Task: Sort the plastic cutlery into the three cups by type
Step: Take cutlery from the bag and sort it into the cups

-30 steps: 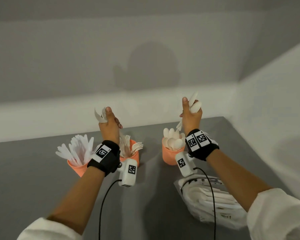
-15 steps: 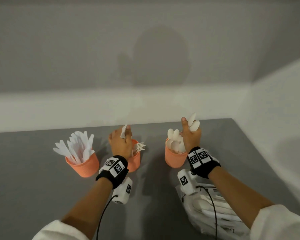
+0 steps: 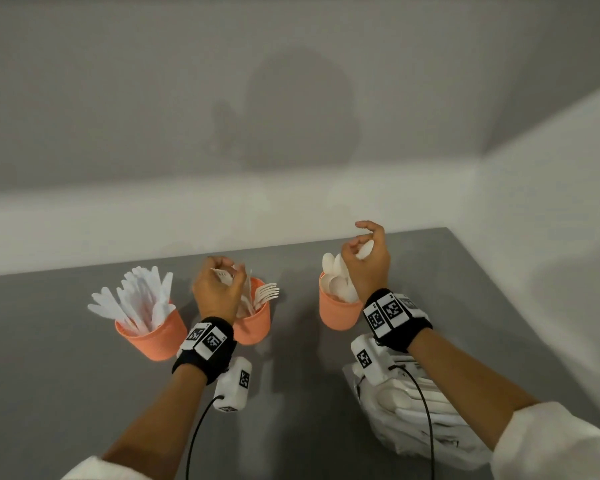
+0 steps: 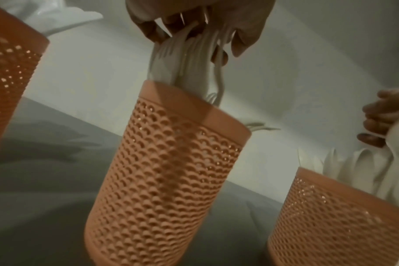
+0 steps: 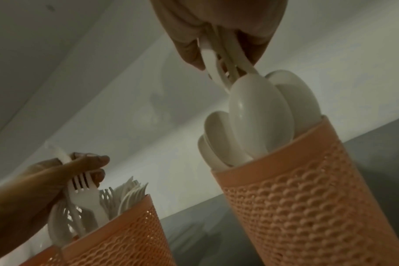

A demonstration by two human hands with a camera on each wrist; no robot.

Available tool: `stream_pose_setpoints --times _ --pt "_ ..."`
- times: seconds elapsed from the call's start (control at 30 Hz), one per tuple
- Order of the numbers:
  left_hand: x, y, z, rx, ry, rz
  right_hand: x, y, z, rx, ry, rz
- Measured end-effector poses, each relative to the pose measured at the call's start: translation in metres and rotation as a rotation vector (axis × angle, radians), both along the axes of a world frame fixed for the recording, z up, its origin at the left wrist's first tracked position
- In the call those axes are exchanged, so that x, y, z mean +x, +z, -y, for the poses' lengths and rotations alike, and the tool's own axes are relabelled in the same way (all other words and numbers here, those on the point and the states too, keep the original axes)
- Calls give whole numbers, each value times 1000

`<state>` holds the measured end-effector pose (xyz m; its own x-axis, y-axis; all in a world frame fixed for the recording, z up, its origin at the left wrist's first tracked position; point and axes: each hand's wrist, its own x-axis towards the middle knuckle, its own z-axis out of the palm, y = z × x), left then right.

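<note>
Three orange mesh cups stand in a row on the grey table [image 3: 49,393]. The left cup [image 3: 153,337] holds white knives [image 3: 136,296], the middle cup [image 3: 257,323] forks [image 3: 265,294], the right cup [image 3: 336,313] spoons [image 3: 333,271]. My left hand [image 3: 219,289] is over the middle cup [image 4: 166,180] and grips a bunch of forks [image 4: 189,59] whose lower ends are inside it. My right hand [image 3: 368,261] hovers over the right cup [image 5: 307,198] and pinches spoons [image 5: 260,111] by their stems, at the rim.
A clear plastic bag of white cutlery [image 3: 413,420] lies on the table under my right forearm. White walls close off the table at the back and on the right. Cables run from both wrist cameras toward me.
Both hands have come down from a raised position to their cups: the left with forks into the middle cup, the right with spoons onto the right cup.
</note>
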<state>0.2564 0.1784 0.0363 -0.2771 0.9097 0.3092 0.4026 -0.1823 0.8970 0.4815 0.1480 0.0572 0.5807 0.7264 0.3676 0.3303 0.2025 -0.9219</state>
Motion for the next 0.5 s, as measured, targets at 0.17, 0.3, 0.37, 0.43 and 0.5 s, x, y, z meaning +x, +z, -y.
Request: stream_pose_setpoints --times 0.17,0.3,0.37,0.43,0.5 --pt "3 -2 -3 -3 -90 -4 -1 -6 -1 -36 83 111" --pt "-7 -12 -8 42 -130 -236 -1 -7 -3 -33 49 82" --pt "-12 -12 -3 59 -166 -358 3 -7 -1 -37 15 85" --pt "-18 -15 2 95 -192 -487 8 -6 0 -7 -9 108" --pt "-22 -16 8 105 -194 -597 12 -5 -1 8 -14 122"
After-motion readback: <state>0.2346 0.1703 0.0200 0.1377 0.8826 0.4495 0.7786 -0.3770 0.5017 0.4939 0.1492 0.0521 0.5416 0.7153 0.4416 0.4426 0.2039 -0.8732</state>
